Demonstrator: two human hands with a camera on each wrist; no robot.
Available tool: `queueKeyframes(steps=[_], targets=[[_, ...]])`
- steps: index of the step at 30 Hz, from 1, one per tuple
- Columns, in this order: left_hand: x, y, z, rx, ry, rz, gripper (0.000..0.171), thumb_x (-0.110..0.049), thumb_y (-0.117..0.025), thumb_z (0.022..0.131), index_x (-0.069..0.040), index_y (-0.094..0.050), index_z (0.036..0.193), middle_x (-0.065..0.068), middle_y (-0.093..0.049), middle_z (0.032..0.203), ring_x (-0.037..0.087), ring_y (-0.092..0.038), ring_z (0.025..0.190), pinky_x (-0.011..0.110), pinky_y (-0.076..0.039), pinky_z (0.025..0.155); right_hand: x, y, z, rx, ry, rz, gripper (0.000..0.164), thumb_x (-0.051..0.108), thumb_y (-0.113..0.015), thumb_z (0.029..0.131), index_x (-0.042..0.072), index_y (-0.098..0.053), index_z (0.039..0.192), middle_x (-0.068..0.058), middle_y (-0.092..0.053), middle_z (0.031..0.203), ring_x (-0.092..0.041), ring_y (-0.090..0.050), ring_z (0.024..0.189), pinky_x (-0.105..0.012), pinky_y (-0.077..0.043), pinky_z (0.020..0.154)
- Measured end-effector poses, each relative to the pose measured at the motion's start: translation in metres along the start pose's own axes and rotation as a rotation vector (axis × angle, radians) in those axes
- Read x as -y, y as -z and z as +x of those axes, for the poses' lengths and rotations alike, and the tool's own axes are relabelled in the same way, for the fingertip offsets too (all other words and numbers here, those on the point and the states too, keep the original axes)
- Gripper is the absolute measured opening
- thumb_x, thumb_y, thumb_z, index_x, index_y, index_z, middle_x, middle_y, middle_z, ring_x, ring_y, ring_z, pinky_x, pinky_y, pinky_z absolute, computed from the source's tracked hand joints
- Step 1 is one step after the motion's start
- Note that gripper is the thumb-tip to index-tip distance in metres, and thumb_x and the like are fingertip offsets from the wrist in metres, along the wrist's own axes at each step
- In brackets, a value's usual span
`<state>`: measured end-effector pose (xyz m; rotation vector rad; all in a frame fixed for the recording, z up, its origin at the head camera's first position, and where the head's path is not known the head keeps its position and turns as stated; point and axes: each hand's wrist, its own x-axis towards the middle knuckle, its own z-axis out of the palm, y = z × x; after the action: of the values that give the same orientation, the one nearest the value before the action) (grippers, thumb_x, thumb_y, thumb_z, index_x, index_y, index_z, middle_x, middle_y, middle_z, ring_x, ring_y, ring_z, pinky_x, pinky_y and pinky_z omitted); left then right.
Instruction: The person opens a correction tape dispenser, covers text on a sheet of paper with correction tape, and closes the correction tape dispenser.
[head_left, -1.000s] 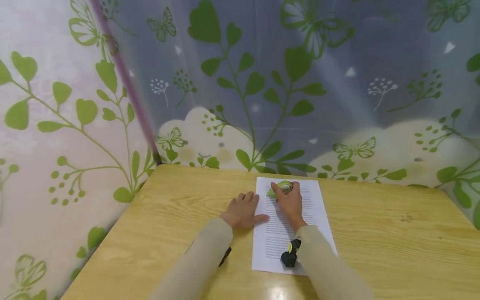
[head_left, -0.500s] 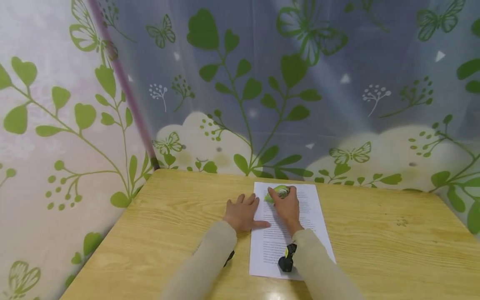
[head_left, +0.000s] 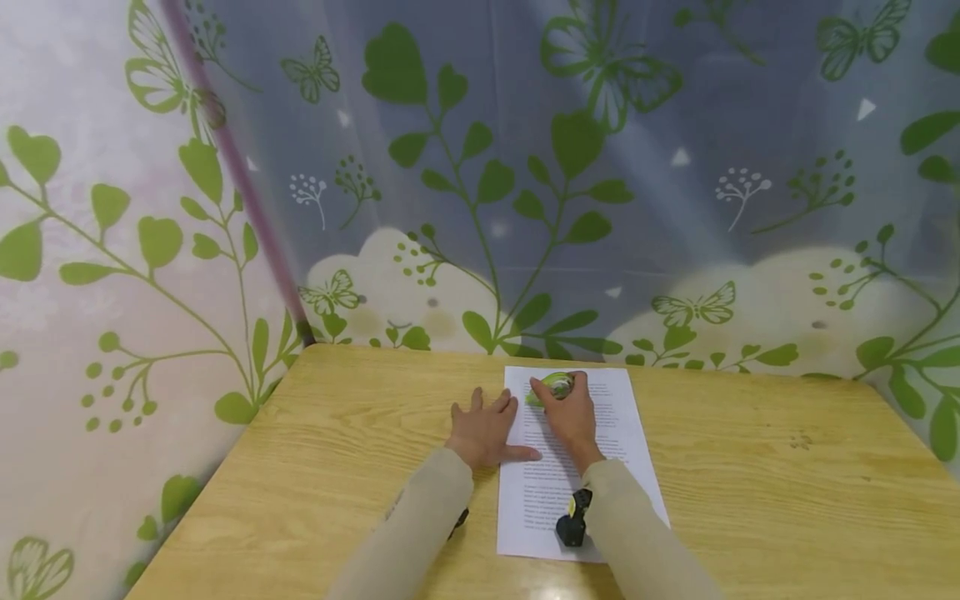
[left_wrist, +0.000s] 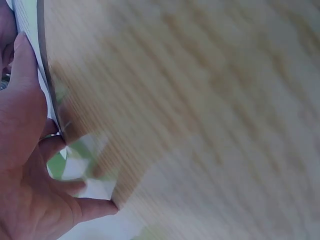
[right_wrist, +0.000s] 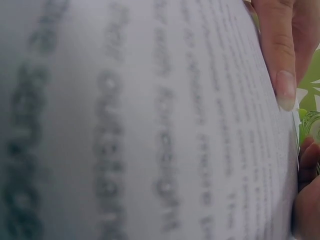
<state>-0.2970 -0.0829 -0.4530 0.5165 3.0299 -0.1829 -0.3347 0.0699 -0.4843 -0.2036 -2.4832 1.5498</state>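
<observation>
A green correction tape with a see-through case lies near the top of a printed sheet of paper. My right hand pinches it between thumb and fingers. In the right wrist view its coiled inside shows beside my curled fingers. Flat on the table, my left hand has its fingers spread at the sheet's left edge, with the thumb resting on the paper. The left wrist view shows that hand spread along the paper's edge. The tape's tip is too small to make out.
Sheet and hands are on a wooden table. A printed curtain with leaves and butterflies hangs behind and to the left. A black wrist camera sits under the right sleeve, over the paper's lower part.
My right hand with the correction tape has shifted slightly left along the text lines. My left hand's fingers have spread wider. The whole head view has tilted a little upward.
</observation>
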Motion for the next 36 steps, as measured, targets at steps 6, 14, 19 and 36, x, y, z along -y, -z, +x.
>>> queueKeyframes(steps=[6,14,19,36], targets=[[-0.0018,-0.0027,-0.0002,-0.020,0.007,-0.007,0.099,-0.085,-0.042,0.074,-0.020,-0.036,0.149,-0.004,-0.031,0.153,0.042,-0.032,0.133,0.062,-0.035,0.095,-0.0012,0.0013,0.0021,0.015,0.008,-0.024,0.067,0.052,-0.065,0.086,0.005,-0.037,0.126,-0.023,-0.058,0.114,-0.036,-0.055,0.106,-0.047,-0.041,0.090],[-0.0038,-0.0050,0.0000,-0.032,-0.002,-0.012,0.098,-0.084,-0.041,0.075,-0.020,-0.036,0.149,-0.004,-0.031,0.153,0.043,-0.032,0.133,0.063,-0.034,0.096,-0.0013,0.0045,0.0025,0.024,-0.013,0.010,0.067,0.052,-0.065,0.086,0.006,-0.037,0.126,-0.018,-0.061,0.100,-0.028,-0.062,0.086,-0.040,-0.047,0.080],[-0.0043,-0.0066,-0.0027,-0.011,0.002,-0.029,0.098,-0.083,-0.043,0.075,-0.020,-0.035,0.149,-0.002,-0.030,0.154,0.044,-0.031,0.133,0.064,-0.033,0.096,0.0000,0.0046,-0.0007,0.045,-0.063,0.092,0.067,0.047,-0.068,0.086,0.007,-0.035,0.128,-0.013,-0.061,0.088,-0.015,-0.059,0.059,-0.028,-0.049,0.057],[-0.0023,-0.0018,0.0006,0.008,0.020,-0.012,0.099,-0.084,-0.044,0.073,-0.021,-0.035,0.149,-0.004,-0.030,0.154,0.043,-0.031,0.134,0.063,-0.034,0.095,0.0027,0.0021,0.0017,0.075,-0.038,0.019,0.072,0.055,-0.065,0.085,0.007,-0.036,0.130,-0.017,-0.060,0.102,-0.018,-0.062,0.066,-0.032,-0.050,0.065]])
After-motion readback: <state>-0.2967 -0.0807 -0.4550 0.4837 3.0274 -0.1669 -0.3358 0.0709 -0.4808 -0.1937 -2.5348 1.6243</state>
